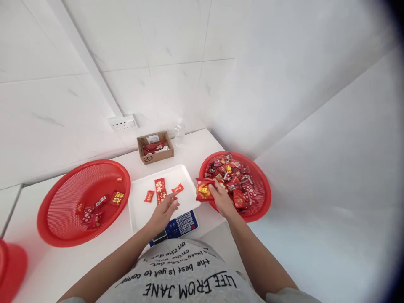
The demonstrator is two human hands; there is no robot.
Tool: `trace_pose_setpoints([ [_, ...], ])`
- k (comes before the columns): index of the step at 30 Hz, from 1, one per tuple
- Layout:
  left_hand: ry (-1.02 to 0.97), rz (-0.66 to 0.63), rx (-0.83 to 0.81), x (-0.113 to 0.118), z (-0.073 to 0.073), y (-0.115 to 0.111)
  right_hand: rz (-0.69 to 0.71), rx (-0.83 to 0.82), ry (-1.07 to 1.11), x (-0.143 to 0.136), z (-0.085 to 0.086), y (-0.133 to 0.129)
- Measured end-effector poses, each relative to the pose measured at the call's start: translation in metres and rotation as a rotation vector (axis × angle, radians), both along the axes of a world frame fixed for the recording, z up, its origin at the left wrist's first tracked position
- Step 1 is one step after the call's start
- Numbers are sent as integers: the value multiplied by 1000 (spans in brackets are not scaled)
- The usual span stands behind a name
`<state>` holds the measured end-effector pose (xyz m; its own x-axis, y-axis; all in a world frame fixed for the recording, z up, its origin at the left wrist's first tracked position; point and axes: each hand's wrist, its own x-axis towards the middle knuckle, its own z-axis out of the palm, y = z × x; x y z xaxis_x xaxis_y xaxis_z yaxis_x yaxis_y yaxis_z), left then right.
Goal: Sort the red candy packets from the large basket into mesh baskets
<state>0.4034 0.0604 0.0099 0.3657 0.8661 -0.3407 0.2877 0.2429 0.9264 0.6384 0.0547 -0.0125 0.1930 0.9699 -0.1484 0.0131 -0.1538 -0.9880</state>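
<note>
My right hand [221, 198] grips a red packet with gold lettering [203, 190], held between the white tray's right edge and the right basket. Over the front part of the white scale tray [140, 214] is my left hand [164, 213], fingers apart and nothing held. Its fingertips are close to a small red packet [178, 188]. A long red packet with white characters [160, 189] lies mid-tray, its lower end partly behind my left hand. Left of it rests another small red packet [149, 196]. The blue keypad [183, 224] shows below the tray.
A red basket full of packets [237, 179] stands at the right. At the left, another red basket [63, 198] holds several packets. Behind the tray are a cardboard box [158, 156] and a clear bottle [179, 132]. Part of a red container [11, 267] shows lower left.
</note>
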Motion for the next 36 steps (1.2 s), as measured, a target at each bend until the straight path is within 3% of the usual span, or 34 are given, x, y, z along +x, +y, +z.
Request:
trace_pose_setpoints([
  [3,-355,82,-498,10,12,-6,393,124,-113,-37,18,-9],
  [6,-459,172,-601,4,15,-8,670,177,-61,-57,26,-16],
  [8,-431,206,-551,-4,15,-8,654,122,39,-62,23,-17],
  [12,-327,123,-428,-17,17,-7,409,-146,224,-65,6,-13],
  [16,-197,23,-228,-19,12,-5,423,-379,368,-72,-7,-1],
  [20,110,153,100,-25,-7,0,213,-268,273,-78,-12,29],
  [24,501,18,498,-41,-27,6,209,-120,-65,-78,-13,57],
  [27,676,-128,553,-50,-37,6,232,74,-574,-78,-15,60],
  [30,752,-227,548,-55,-45,4,375,234,-886,-83,-23,47],
  [33,787,-289,545,-57,-50,1,583,283,-978,-88,-34,29],
  [36,781,-299,566,-61,-53,-4,675,327,-947,-87,-44,13],
])
